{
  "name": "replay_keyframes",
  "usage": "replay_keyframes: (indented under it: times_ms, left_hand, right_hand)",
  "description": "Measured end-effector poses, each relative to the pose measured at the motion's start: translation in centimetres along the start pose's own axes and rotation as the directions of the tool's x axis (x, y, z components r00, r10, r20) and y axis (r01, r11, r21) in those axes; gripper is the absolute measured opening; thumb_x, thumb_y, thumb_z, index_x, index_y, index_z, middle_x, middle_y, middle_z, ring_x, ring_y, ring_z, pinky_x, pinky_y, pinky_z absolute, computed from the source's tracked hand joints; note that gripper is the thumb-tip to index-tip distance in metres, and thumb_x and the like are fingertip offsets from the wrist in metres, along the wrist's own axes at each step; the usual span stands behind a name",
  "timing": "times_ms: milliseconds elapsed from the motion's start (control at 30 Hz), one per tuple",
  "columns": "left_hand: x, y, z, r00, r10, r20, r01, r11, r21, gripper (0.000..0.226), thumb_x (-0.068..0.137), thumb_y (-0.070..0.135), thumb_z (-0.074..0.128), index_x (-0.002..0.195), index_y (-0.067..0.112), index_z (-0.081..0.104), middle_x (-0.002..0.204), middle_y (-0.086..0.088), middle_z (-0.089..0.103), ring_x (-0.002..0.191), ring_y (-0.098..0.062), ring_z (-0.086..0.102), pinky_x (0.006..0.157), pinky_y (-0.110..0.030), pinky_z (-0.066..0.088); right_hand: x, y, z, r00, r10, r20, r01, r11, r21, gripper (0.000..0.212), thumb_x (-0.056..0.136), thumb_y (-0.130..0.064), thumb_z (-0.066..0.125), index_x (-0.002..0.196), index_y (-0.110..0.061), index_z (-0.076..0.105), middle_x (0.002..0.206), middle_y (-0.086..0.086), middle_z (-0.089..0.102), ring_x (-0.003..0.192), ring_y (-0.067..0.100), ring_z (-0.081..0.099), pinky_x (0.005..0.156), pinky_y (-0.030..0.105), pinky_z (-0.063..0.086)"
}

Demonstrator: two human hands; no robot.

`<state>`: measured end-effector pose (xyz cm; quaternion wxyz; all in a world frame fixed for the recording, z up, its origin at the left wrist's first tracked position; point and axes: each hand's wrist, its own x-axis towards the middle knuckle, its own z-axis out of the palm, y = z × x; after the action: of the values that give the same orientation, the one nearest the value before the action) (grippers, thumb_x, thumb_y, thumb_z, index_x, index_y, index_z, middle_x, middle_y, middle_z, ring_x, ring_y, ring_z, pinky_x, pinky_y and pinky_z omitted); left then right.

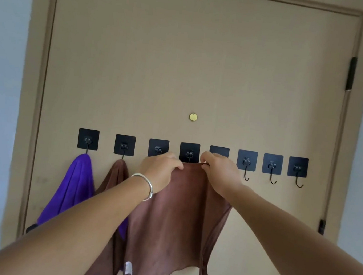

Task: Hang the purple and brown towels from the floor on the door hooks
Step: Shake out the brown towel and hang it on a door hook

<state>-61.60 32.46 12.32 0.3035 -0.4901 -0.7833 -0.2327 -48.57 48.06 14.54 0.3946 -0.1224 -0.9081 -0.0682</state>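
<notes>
A row of several black adhesive hooks crosses the beige door (182, 71). A purple towel (73, 185) hangs from the first hook (88, 139), and a brown towel (115, 175) hangs from the second hook (124, 145). Both hands hold a second brown towel (178, 213) up by its top edge just under the fourth hook (189, 153). My left hand (160, 168), with a silver bangle on the wrist, pinches the edge on the left. My right hand (219, 171) pinches it on the right and covers the fifth hook's lower part. A strip of purple cloth (123, 231) shows behind the held towel.
Three bare hooks (272, 167) hang to the right of my hands. A brass peephole (193, 117) sits above the row. Black hinges (351, 73) run down the door's right edge. Pale walls flank the door frame on both sides.
</notes>
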Motion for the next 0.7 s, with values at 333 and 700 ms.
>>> replay_keyframes:
  times_ms: [333, 700]
  left_hand:
    - [3.4, -2.3, 3.5, 0.999, -0.011, 0.03, 0.01, 0.999, 0.037, 0.031, 0.1, 0.024, 0.04, 0.12, 0.034, 0.06, 0.119, 0.013, 0.054, 0.098, -0.017, 0.059, 0.083, -0.035, 0.046]
    - [2.2, -0.3, 6.7, 0.995, 0.094, -0.017, -0.079, 0.911, 0.404, 0.028, 0.094, 0.026, 0.04, 0.102, 0.025, 0.068, 0.109, 0.005, 0.051, 0.107, -0.021, 0.044, 0.088, -0.033, 0.033]
  right_hand:
    - [3.3, 1.9, 4.8, 0.985, -0.174, 0.005, 0.172, 0.968, -0.183, 0.033, 0.092, -0.007, 0.042, 0.116, -0.021, 0.059, 0.111, 0.001, 0.056, 0.095, 0.024, 0.056, 0.068, 0.035, 0.045]
    - [1.6, 2.0, 8.1, 0.941, -0.303, -0.15, 0.271, 0.941, -0.203, 0.017, 0.06, -0.008, 0.081, 0.065, -0.015, 0.066, 0.063, 0.001, 0.06, 0.057, 0.022, 0.056, 0.049, 0.028, 0.044]
